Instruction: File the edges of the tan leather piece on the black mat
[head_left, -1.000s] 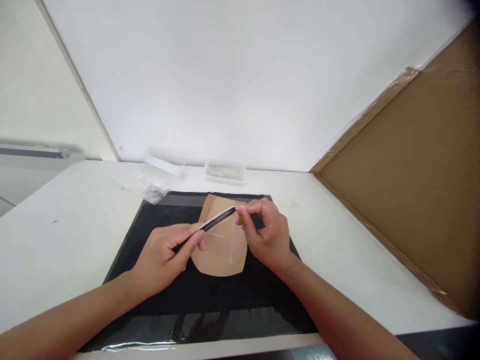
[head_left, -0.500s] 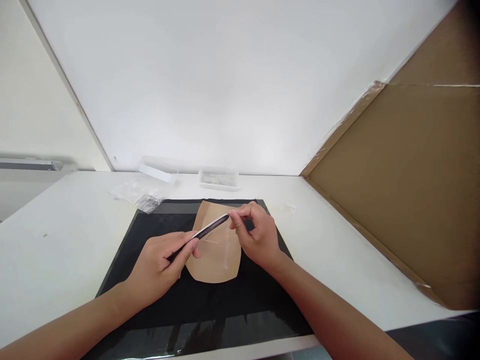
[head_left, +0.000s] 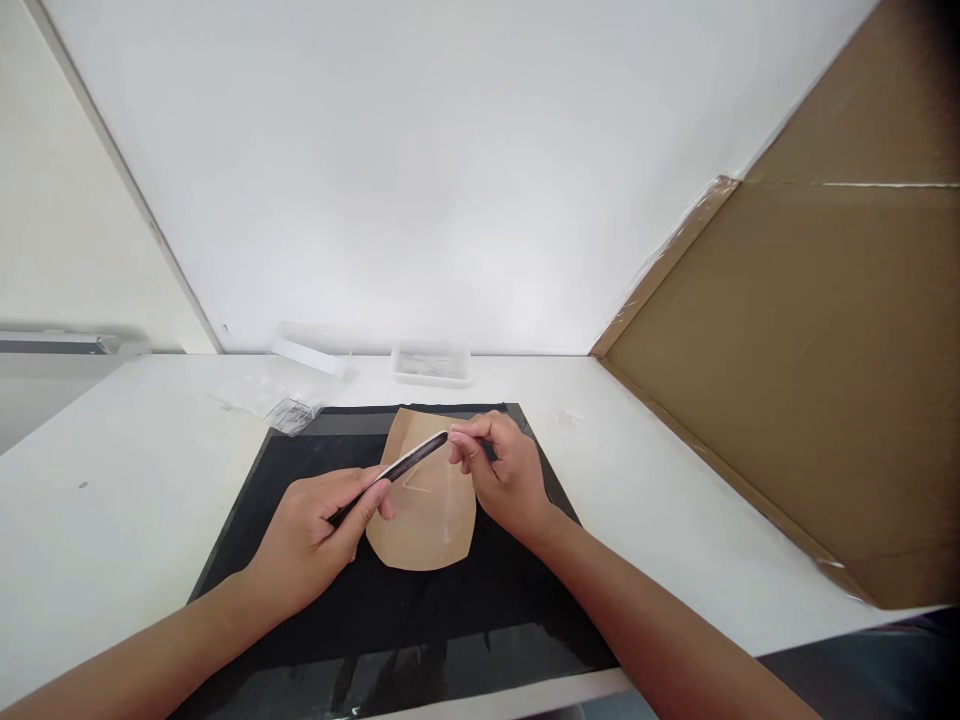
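My left hand [head_left: 322,520] is closed around the near end of a slim dark strip with a white upper edge [head_left: 412,460]. The strip slants up to the right, and I cannot tell its exact kind. At its far end my right hand [head_left: 502,470] is closed, thumb and fingertips pinched at the tip. Below the hands a tan sheet [head_left: 424,540] with curved sides and a faint angled mark lies on a black mat [head_left: 420,630]. Both hands partly cover the mat, and the right one overlaps the sheet's edge.
Behind the mat stand a shallow translucent tray [head_left: 431,378] with small contents, and a white lid-like piece [head_left: 307,355]. Crumpled clear plastic bags [head_left: 292,412] touch the mat's far left corner. A large cardboard panel [head_left: 795,380] leans along the right of the white table [head_left: 135,520].
The view has shifted slightly, moving the scene a little left and down. My right hand's lower fingers have spread slightly from the pinch. The strip stays between both hands.
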